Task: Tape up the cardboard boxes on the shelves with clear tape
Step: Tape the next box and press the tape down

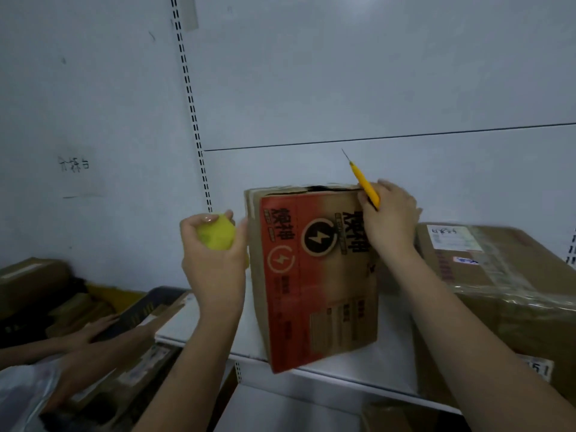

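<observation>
I observed the red-printed cardboard box (314,275) standing upright on the white shelf (358,374), top flaps slightly parted. My left hand (215,260) had its grip curled round a yellow-green tape roll (216,233) beside the box's left edge. My right hand (389,218) gripped a yellow utility knife (363,183) at the top right corner, blade pointing up.

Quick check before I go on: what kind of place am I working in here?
Most likely a stockroom or parcel-sorting area. White slotted shelving holds a printed cardboard box and a tape-wrapped parcel with a shipping label, and more boxes lie lower left.
</observation>
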